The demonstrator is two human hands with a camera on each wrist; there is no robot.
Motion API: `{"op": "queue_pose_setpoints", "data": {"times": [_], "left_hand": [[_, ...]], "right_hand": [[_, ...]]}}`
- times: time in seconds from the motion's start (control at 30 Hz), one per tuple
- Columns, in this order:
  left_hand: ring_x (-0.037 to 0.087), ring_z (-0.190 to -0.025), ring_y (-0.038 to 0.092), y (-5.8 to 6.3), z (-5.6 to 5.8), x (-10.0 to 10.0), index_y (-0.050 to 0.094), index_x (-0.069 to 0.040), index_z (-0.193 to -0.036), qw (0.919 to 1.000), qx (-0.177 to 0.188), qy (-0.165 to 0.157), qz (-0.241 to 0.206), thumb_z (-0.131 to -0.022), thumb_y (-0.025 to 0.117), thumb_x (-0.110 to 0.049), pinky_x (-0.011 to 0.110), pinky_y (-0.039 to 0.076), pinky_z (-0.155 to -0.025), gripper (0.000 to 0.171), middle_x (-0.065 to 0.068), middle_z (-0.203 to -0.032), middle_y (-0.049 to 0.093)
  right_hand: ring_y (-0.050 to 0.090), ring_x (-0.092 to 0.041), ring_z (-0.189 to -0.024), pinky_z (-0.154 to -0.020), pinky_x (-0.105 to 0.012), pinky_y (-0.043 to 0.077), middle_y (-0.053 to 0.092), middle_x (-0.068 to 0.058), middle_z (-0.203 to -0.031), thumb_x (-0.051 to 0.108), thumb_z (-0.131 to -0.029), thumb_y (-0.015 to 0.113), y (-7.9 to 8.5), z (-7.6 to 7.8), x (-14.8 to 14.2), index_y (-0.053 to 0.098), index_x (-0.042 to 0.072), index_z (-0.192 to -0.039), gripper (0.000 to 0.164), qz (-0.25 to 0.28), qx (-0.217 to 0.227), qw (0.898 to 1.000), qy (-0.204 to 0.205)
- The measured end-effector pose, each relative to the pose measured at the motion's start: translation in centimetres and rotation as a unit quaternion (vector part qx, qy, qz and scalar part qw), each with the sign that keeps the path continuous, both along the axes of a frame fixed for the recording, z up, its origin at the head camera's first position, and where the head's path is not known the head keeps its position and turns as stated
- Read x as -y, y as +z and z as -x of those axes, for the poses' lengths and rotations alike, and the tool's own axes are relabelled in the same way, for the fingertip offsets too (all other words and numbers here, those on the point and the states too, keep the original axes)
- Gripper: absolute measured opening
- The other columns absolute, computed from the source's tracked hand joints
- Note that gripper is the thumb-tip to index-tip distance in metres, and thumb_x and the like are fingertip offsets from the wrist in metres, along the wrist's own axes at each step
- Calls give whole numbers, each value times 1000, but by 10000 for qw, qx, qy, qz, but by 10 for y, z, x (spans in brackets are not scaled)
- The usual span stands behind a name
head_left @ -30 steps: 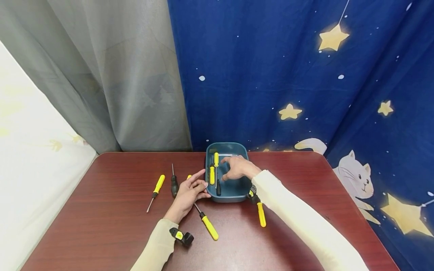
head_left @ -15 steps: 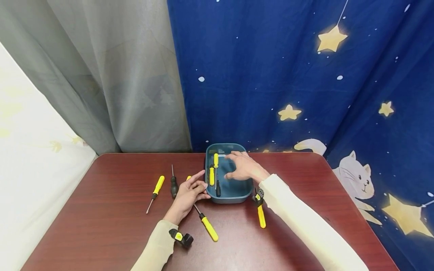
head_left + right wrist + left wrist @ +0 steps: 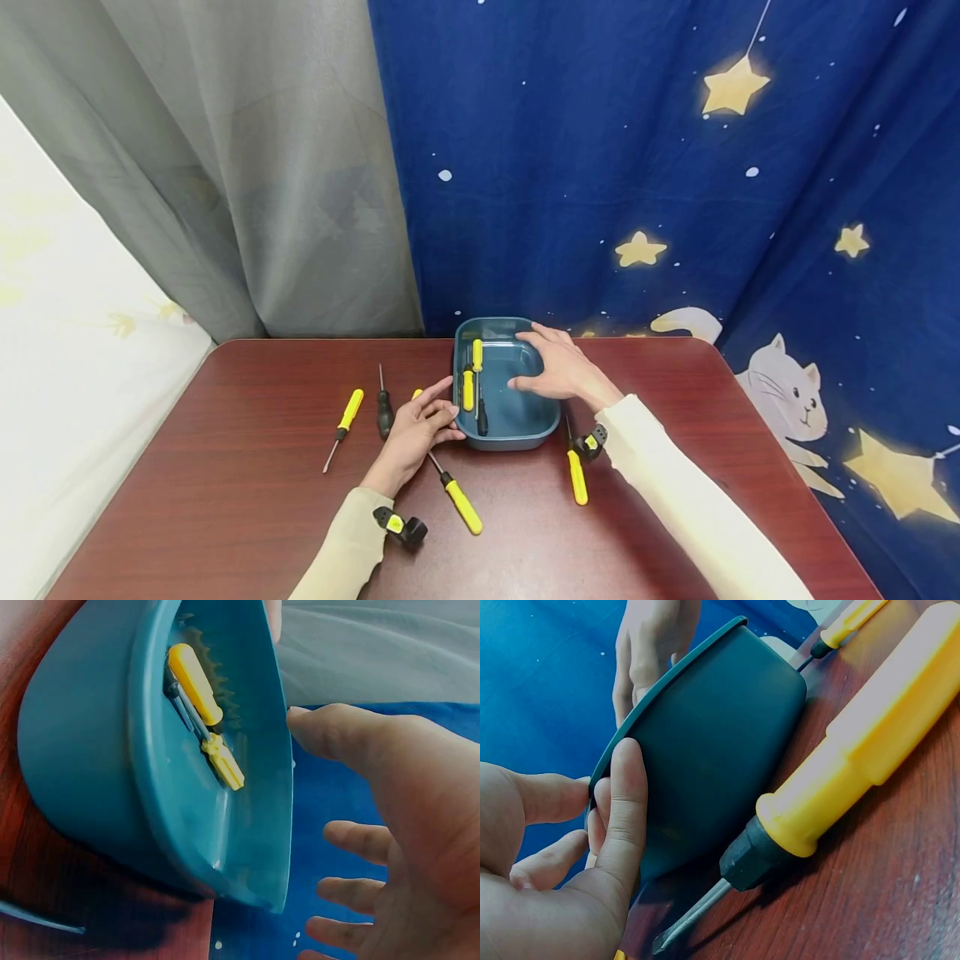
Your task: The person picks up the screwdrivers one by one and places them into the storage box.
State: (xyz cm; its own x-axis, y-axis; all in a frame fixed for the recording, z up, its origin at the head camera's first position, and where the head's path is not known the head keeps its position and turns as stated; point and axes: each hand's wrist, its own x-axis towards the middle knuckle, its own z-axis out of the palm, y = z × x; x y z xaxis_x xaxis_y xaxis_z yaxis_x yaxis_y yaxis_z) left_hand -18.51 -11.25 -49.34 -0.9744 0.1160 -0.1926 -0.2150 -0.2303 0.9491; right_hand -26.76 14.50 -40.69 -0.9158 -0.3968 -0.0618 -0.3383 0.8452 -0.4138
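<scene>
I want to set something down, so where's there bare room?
The table is bare left of the leftmost yellow-handled screwdriver and right of the right sleeve. The plastic bin has bare floor at its near right. It's crowded left of the bin, around the left hand and black-handled screwdriver.

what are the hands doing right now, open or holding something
Left hand: touching the teal bin; whether it grips cannot be told.
Right hand: open, holding nothing.

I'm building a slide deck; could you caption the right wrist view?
Spread right hand at the rim of a teal bin with yellow-handled screwdrivers inside.
</scene>
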Motion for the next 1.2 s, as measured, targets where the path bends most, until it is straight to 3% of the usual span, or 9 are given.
{"op": "queue_pose_setpoints", "data": {"times": [0.5, 1.03, 1.2], "left_hand": [[17, -72, 71, -1, -2, 2, 48, -20, -152, 9999, 68, 72, 35, -101, 61, -2, 29, 65, -75, 56, 6, -98, 61], [17, -74, 70, 0, -1, 0, 45, -17, -154, 10000, 23, 26, -16, -101, 60, -2, 30, 65, -75, 57, 11, -100, 61], [17, -74, 71, 0, -1, -1, 45, -17, -154, 10000, 7, 18, -23, -101, 60, -2, 30, 65, -75, 57, 10, -100, 61]], "right_hand": [[18, -41, -157, -122, -69, 27, 20, -17, -171, 59, -85, 75, -3, -9, -21, 30, 17, -162, 98, 459, 336, 9974, -435], [32, -41, -152, -124, -64, 29, 30, -19, -166, 60, -89, 70, -7, -15, -48, 27, 11, -162, 98, 939, 577, 9893, -959], [42, -43, -146, -119, -63, 37, 36, -22, -163, 62, -89, 69, -14, -18, -56, 28, 10, -161, 98, 1020, 745, 9856, -1125]]}}
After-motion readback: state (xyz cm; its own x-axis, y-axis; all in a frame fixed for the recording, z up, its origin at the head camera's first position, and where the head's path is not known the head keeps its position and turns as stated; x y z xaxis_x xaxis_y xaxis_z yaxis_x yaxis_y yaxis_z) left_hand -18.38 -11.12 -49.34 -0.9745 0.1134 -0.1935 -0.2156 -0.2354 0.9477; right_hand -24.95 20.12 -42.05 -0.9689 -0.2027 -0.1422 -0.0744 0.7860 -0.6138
